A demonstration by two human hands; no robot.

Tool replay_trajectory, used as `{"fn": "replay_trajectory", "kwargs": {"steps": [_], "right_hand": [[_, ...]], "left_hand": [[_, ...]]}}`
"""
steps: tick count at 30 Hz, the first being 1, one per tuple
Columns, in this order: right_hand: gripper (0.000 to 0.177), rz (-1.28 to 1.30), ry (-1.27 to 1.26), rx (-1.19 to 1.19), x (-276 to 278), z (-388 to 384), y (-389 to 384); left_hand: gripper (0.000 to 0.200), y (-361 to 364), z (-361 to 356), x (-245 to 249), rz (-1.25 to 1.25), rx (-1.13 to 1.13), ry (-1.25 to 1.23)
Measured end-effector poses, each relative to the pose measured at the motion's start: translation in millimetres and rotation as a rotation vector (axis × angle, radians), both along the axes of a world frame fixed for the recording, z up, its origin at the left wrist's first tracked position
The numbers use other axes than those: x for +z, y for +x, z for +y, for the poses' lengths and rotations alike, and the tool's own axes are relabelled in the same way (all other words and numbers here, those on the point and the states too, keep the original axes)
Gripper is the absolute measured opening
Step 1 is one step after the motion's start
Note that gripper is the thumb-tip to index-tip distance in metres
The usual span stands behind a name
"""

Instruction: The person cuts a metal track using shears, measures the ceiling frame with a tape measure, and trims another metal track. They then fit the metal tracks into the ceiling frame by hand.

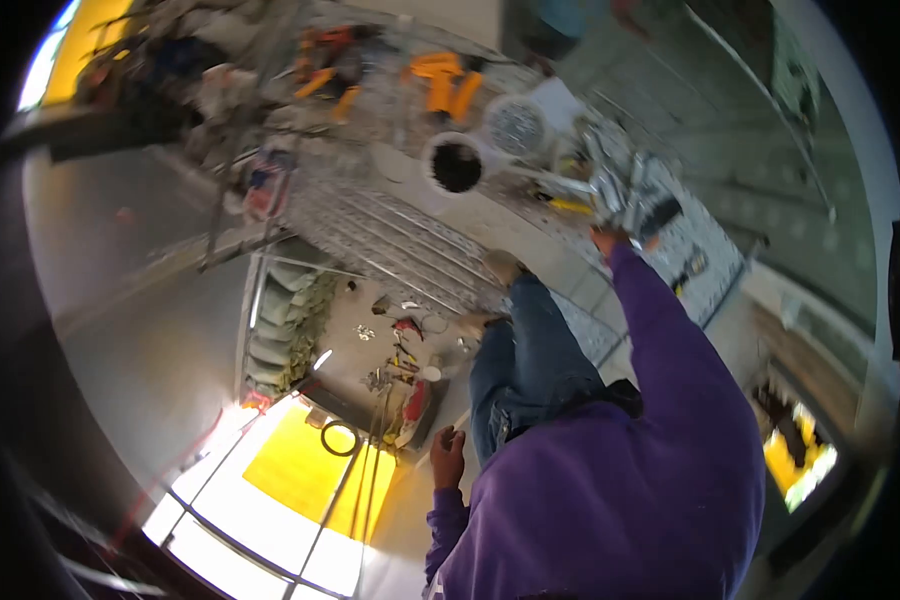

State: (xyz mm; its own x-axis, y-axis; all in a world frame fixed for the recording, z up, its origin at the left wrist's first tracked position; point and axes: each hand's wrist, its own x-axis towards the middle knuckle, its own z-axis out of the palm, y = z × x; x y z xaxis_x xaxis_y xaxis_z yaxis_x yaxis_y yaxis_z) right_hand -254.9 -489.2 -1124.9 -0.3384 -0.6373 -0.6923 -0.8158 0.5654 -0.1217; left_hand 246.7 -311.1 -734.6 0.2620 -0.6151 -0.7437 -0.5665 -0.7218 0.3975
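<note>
My right hand (610, 238) reaches out at the end of a purple sleeve to a pile of tools on the scaffold platform. Silvery metal pieces (615, 185) and a dark flat-bladed tool (661, 215) lie close to its fingers. Blur hides whether it grips any of them. Beside my left leg hangs my left hand (448, 458), its fingers loosely bent and apart, with nothing seen in it. A yellow-handled tool (570, 205) rests just left of my right hand.
A white bucket with dark contents (456, 168) and a bucket of grey material (515, 125) stand on the platform. Orange power tools (440, 80) lie farther back. Ribbed metal planks (400, 240) edge a drop to a floor with scattered tools (403, 360) and stacked sacks (280, 325).
</note>
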Motion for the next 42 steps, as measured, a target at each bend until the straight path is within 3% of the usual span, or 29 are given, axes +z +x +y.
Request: {"fn": "replay_trajectory", "kwargs": {"steps": [2,5,7,8,10,11,12,14,15,16,17,18,20,21,23,25,27,30,33,36,38,39,40,42], "right_hand": [[0.02,-0.019,-0.295,0.188,20,24,12],[0.029,-0.718,-0.413,-0.05,112,-11,105],[0.043,-1.309,-0.293,-0.208,184,-13,184],[0.051,-1.5,-0.205,-0.191,219,-5,216],[0.061,-1.28,-0.417,0.581,398,7,300],[0.057,-1.494,-0.252,0.485,416,30,336],[0.066,-1.415,-0.181,0.571,438,53,357],[0.064,-1.467,-0.17,0.917,483,95,391],[0.056,-1.531,-0.367,1.207,490,114,408],[0.047,-1.588,-0.577,1.475,498,132,428],[0.037,-1.81,-0.541,1.618,527,150,440],[0.036,-1.828,-0.317,1.661,546,171,451],[0.034,-1.796,0.122,1.717,571,221,470],[0.034,-1.896,0.076,1.668,580,258,483],[0.036,-1.956,0.148,1.898,610,308,495],[0.039,-1.953,0.343,2.109,643,356,497],[0.043,-1.885,0.629,2.283,681,406,493],[0.045,-1.765,0.789,2.615,706,464,478],[0.038,-1.81,0.913,2.807,743,499,465],[0.03,-2.197,0.903,2.725,765,521,483],[0.019,-2.181,1.762,2.094,786,536,511],[0.016,-2.157,1.843,1.908,814,531,529],[0.015,-2.119,1.926,1.727,846,525,544],[0.015,-2.259,2.005,1.352,886,523,571]], "left_hand": [[0.038,3,11,-20,0.093,0.094,-0.026],[0.041,-9,8,-24,0.123,0.141,-0.16],[0.046,-24,-8,-13,0.05,0.04,-0.326],[0.047,-31,-13,-13,0.131,0.174,-0.35],[0.05,-33,-15,20,0.27,0.458,-0.449],[0.052,-37,-18,61,0.334,0.609,-0.52],[0.054,-39,-10,84,0.414,0.737,-0.597],[0.054,-18,34,69,0.428,1.099,-0.937],[0.055,-6,62,63,0.443,1.254,-1.1],[0.055,11,89,70,0.306,1.322,-1.076],[0.057,24,123,84,0.173,1.389,-1.036],[0.058,27,162,104,0.052,1.458,-0.98],[0.069,2,241,161,-0.1,1.284,-1.107],[0.075,-15,278,193,-0.176,1.18,-1.153],[0.084,-48,324,232,-0.589,0.997,-1.087],[0.092,-94,360,285,-0.728,1.028,-0.891],[0.1,-142,395,351,-0.6,1.246,-0.619],[0.099,-193,433,372,-0.657,1.233,-0.451],[0.091,-241,455,390,-0.914,1.26,-0.154],[0.074,-305,459,415,-1.165,1.367,-0.072],[0.054,-344,449,442,-1.197,1.594,0.05],[0.048,-373,457,431,-1.259,1.867,-0.118],[0.048,-397,454,444,-1.436,1.695,0.218],[0.035,-430,424,462,-1.548,1.993,-0.223]]}}
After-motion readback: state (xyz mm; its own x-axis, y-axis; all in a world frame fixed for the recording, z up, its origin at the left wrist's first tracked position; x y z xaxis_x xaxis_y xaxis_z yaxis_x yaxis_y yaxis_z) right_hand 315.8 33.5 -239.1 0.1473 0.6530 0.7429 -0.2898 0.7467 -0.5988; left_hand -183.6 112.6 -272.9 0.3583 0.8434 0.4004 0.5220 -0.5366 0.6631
